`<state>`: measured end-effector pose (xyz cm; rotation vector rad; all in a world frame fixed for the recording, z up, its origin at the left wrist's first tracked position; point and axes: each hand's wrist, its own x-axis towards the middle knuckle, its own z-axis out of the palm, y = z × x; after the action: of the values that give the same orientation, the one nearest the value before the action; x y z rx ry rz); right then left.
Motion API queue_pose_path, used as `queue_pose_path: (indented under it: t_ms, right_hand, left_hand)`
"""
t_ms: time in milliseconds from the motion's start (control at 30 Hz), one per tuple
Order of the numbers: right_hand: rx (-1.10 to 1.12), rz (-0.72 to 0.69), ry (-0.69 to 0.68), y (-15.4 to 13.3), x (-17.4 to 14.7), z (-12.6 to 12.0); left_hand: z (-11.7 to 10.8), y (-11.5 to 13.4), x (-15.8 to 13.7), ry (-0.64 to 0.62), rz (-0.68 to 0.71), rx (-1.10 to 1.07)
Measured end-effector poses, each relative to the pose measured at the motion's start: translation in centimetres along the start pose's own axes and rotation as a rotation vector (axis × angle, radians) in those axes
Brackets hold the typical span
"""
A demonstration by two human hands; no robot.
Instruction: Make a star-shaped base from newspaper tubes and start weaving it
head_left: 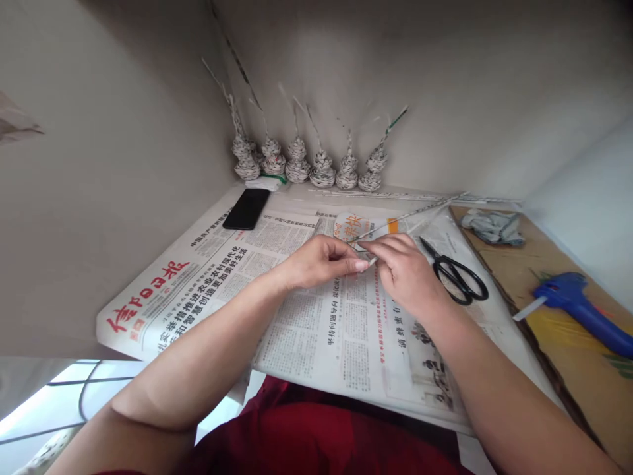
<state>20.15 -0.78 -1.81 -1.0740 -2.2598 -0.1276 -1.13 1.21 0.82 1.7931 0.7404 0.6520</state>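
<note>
My left hand (329,261) and my right hand (406,269) meet over the middle of the newspaper. Thumb and fingers of my left hand are pinched on thin rolled newspaper sticks (413,214), whose long ends slant up to the right beyond my fingers. The fingers of my right hand close on the same sticks from the other side. A short pale end (373,261) pokes out between the two hands. My fingers hide most of the part where the sticks come together.
Newspaper sheets (297,343) cover the table. Several gourd shapes woven from paper (322,173) line the back wall. A black phone (246,209) lies at the left, black-handled scissors (457,277) by my right hand. On cardboard (499,264) at the right are a blue glue gun (576,300) and crumpled material (494,227).
</note>
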Motion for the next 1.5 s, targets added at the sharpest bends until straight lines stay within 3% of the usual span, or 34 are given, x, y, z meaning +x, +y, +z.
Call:
queue_pose_path:
  t_ms: [300,633,867,1033,1167,1300,1500]
  right_hand:
    - [0.078,0.004,-0.023,-0.6,0.0,0.1]
    - [0.169,-0.023,0.193,-1.5,0.6,-1.2]
    - [0.274,0.019,0.126,-2.4,1.1,-2.3]
    - [0.308,0.025,0.089,-2.8,1.0,-2.4]
    - [0.276,0.028,0.089,-2.8,0.9,-2.3]
    - [0.128,0.050,0.165,-2.1,0.8,-2.4]
    - [0.078,0.093,0.190,-0.8,0.7,-1.9]
  left_hand:
    - [0.5,-0.9,0.0,0.197,0.019,0.378]
    - [1.2,0.0,-0.2,0.474,0.252,0.248]
    - [1.2,0.4,-0.5,0.465,0.517,0.271]
    - [1.2,0.4,-0.6,0.476,0.605,0.309]
    - [1.3,0.4,-0.7,0.480,0.549,0.353]
    - [1.2,-0.3,-0.3,0.491,0.375,0.403]
    - [1.3,-2.1,0.3,0.234,-0.017,0.653]
